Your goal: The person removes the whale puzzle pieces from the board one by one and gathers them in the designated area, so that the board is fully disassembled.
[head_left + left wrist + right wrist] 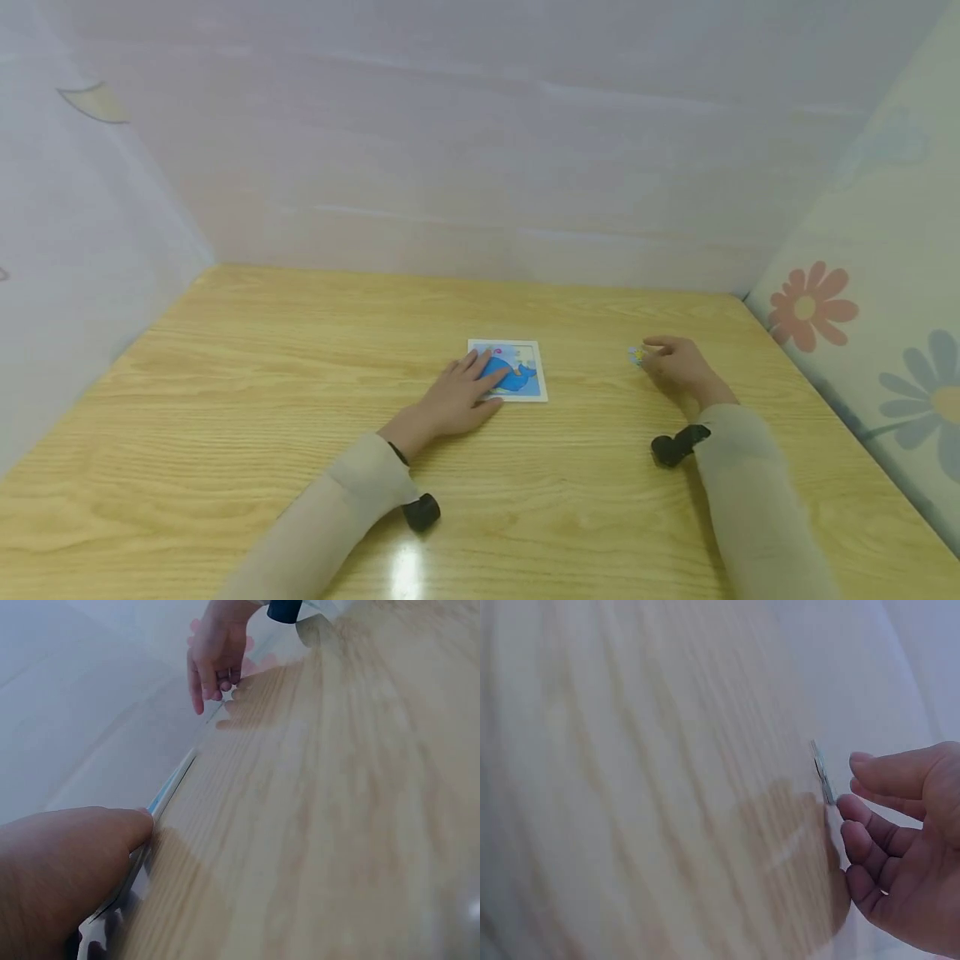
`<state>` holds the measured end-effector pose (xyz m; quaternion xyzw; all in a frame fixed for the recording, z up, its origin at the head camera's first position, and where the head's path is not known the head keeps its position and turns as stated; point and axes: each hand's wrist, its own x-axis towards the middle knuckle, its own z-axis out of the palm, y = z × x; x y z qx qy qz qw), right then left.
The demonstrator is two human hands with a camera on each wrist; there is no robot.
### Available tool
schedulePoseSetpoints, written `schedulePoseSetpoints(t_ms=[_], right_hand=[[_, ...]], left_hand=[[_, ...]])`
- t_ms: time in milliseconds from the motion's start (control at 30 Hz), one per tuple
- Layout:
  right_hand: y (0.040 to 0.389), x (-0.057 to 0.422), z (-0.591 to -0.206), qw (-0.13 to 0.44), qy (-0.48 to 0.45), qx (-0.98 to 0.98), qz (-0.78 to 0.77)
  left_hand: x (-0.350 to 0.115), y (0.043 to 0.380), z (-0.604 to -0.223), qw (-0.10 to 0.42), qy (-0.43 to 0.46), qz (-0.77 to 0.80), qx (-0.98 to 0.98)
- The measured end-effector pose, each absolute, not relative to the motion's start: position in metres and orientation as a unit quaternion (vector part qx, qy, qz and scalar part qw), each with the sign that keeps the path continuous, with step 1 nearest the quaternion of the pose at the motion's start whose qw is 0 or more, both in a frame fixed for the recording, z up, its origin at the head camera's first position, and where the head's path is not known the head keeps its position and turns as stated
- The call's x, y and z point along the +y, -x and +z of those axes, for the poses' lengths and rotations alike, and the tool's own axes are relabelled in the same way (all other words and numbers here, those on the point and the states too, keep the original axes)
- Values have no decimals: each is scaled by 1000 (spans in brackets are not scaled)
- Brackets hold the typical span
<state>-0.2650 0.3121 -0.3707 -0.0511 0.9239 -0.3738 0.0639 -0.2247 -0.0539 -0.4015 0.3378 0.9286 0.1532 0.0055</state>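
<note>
A square jigsaw puzzle [529, 385] in a white frame, with a blue whale picture, lies on the wooden table. My left hand [455, 398] rests on its left part, fingers spread and fairly straight, hiding that part. In the left wrist view, the thumb [112, 829] lies along the frame's edge. To the right, small blue and yellow jigsaw pieces [636, 356] lie on the table; whether there is one or more, I cannot tell. My right hand [681, 367] hovers beside them, fingers loosely bent. In the right wrist view, thumb and fingertips stand apart with nothing gripped between them.
The wooden table [300, 333] reaches a pale cloth wall [480, 167] at the back. A side wall with printed flowers [813, 307] borders the table at the right. Black wrist cameras [422, 512] hang below both sleeves.
</note>
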Motion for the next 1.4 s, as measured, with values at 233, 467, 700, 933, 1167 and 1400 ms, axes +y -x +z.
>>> schedulePoseSetpoints(t_ms=[233, 467, 700, 933, 1167, 1400], right_hand=[[267, 285, -361, 47, 44, 913, -404], [271, 237, -356, 40, 102, 896, -431], [276, 198, -360, 45, 141, 878, -456], [281, 169, -371, 48, 161, 879, -446], [283, 148, -388, 79, 109, 872, -471], [279, 139, -394, 32, 118, 889, -441]], left_hand=[[-58, 221, -400, -2, -352, 158, 923], [-60, 220, -403, -8, -355, 161, 921], [-59, 220, -402, -4, -353, 158, 922], [-59, 220, -402, 1, -351, 153, 924], [-59, 219, -405, -7, -358, 142, 923], [-59, 218, -403, -17, -359, 140, 923]])
